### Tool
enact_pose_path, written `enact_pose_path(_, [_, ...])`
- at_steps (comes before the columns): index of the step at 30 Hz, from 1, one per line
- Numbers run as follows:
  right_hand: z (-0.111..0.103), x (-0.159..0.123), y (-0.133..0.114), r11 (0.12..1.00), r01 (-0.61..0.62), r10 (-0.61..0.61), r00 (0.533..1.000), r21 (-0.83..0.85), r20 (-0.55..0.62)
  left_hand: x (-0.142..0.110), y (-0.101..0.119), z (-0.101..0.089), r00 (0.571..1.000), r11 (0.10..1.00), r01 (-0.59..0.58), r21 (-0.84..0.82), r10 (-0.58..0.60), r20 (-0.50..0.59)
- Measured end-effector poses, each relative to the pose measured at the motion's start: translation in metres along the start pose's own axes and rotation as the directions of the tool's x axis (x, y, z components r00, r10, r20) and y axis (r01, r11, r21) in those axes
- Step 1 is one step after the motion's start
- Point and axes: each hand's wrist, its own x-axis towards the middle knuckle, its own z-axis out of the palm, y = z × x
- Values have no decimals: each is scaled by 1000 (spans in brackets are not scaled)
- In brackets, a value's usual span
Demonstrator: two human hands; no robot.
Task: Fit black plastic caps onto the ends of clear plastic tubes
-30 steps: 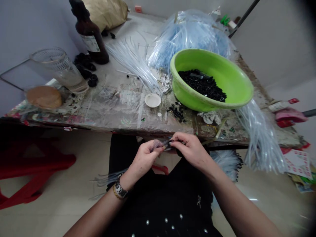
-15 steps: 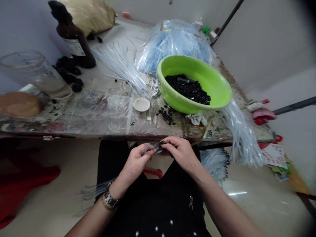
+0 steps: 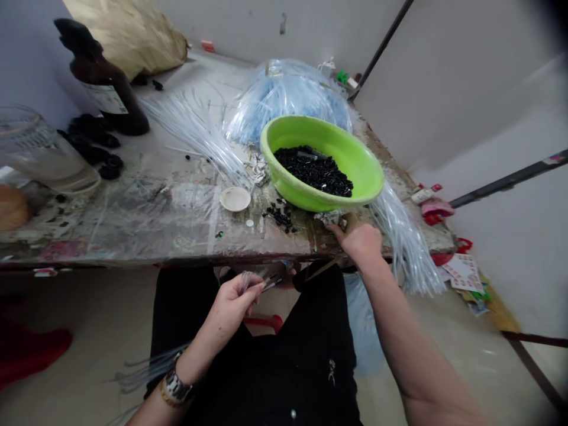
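My left hand (image 3: 235,299) is closed round a bundle of thin clear plastic tubes (image 3: 251,281). Dark tips (image 3: 272,284) stick out past its fingers, and the tubes' long loose ends (image 3: 144,373) trail behind the wrist. At the table's front edge, my right hand (image 3: 361,241) reaches just below the green basin (image 3: 322,204), beside crumpled foil (image 3: 328,218). Its fingers are bent and partly hidden, so what they pinch is unclear. A tan strip (image 3: 323,268) hangs over the edge close by. Small black pieces (image 3: 310,171) fill the basin's bottom.
More black pieces (image 3: 280,216) lie by a small white dish (image 3: 235,199). Clear tube bundles (image 3: 195,133) lie on the table, with a large pale-blue bundle (image 3: 288,94) behind. A brown bottle (image 3: 109,89) and glass jar (image 3: 48,154) stand left. Tubes (image 3: 406,242) overhang the right edge.
My right hand has left the tube tips and moved up and right to the table edge under the basin. My left hand still holds the tubes. The view has shifted right.
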Motion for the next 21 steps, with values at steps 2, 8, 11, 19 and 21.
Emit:
enact_pose_path(2, [5, 5, -3, 999, 47, -48, 999, -12, -15, 0, 0, 0, 1000, 1000, 3, -9, -3, -11])
enact_pose_path(8, [12, 16, -4, 996, 75, -74, 997, 44, -19, 0, 1, 1, 998, 999, 33, -21, -34, -49])
enact_pose_path(11, [13, 20, -2, 994, 80, -81, 997, 74, 11, 0, 1, 3, 998, 999, 37, -38, -39, -53])
enact_pose_path(19, [11, 21, 2, 990, 105, -110, 993, 96, 52, -2, 1, 5, 998, 998, 33, -45, -36, -58])
enact_pose_path(21, [10, 21, 2, 990, 109, -114, 992, 88, 57, -2, 1, 6, 998, 998, 36, -46, -39, -58])
